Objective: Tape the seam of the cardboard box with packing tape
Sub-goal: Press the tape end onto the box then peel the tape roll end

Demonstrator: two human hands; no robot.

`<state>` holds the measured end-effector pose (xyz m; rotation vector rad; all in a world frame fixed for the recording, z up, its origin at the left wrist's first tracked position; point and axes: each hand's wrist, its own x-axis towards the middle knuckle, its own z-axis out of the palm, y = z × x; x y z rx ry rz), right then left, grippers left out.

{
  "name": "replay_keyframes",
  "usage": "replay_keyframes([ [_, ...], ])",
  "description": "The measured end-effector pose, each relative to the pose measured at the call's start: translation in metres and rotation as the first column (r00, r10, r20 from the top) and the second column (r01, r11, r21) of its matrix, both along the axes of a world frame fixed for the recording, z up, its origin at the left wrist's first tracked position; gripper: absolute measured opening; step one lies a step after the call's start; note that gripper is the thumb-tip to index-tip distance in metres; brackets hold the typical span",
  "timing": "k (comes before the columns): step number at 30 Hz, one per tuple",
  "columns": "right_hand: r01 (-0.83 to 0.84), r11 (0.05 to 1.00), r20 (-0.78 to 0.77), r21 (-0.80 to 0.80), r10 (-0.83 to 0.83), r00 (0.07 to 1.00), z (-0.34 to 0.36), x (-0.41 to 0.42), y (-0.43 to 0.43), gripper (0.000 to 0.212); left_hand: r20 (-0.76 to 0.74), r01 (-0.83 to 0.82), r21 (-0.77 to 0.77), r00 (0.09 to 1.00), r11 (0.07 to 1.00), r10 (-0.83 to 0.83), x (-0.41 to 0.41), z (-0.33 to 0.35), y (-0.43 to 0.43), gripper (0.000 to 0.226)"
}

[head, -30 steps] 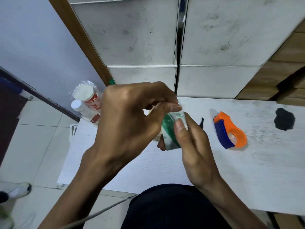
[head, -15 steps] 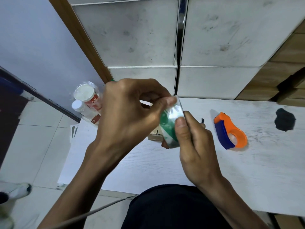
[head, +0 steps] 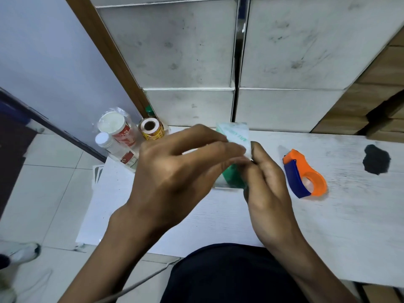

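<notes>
Early stage: left hand [head: 175, 171] and right hand [head: 266, 182] pinching green-white packet [head: 235, 136] mid-frame, tape dispenser [head: 305, 173] untouched right, no box seam taped.

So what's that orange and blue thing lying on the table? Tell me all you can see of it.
The tape dispenser looks like hard plastic: an orange curved body with a round opening and a dark blue piece along its left side. It lies flat on the white table, right of the right hand, and neither hand touches it. No tape roll can be seen in it.
</notes>
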<state>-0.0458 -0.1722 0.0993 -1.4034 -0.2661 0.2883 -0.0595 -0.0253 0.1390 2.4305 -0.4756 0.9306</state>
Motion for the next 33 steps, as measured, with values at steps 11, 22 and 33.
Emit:
replay_keyframes([
  [11, 0.066, 0.998, -0.198, 0.019, -0.061, 0.978, -0.016, -0.001, -0.002, 0.065, 0.066, -0.047, 0.185, 0.997, 0.982, 0.035, -0.006, -0.005, 0.001, 0.014],
  [22, 0.109, 0.96, -0.265, 0.259, -0.038, 0.964, -0.016, -0.003, 0.002, 0.085, -0.14, -0.098, 0.018, 0.985, 0.995, 0.099, -0.01, 0.005, -0.001, 0.008],
  [33, -0.028, 0.927, -0.092, 0.374, 0.067, 0.994, -0.01, 0.001, 0.006, 0.04, -0.372, -0.152, -0.165, 0.925, 0.974, 0.081, -0.009, 0.021, -0.004, 0.03],
])
